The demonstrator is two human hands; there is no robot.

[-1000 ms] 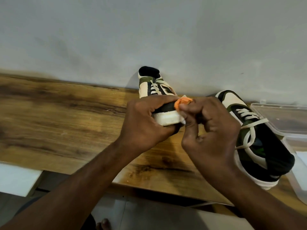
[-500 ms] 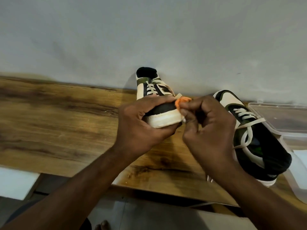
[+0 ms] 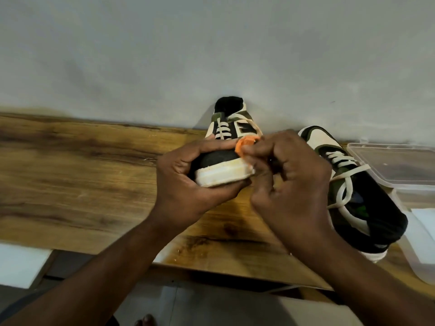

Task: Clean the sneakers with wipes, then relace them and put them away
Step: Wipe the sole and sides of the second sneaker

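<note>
Beneath both grips, the brown wood-grain tabletop (image 3: 70, 175) carries a second green, black and cream laced sneaker (image 3: 357, 198), lying just right of the right hand and touching a clear plastic storage box (image 3: 395, 168). Between the two grips sits the matching camouflage sneaker (image 3: 226, 161), toe toward the person — the left hand (image 3: 188, 184) curls round its toe and white sole. Compared with a second ago, this shoe has swung so more of the sole rim faces up. At the rim's right corner, the right hand (image 3: 289, 184) pinches a small wadded orange wipe (image 3: 244, 144), which has crept slightly up the toe cap — cleaning continues; relacing looks a way off.
</note>
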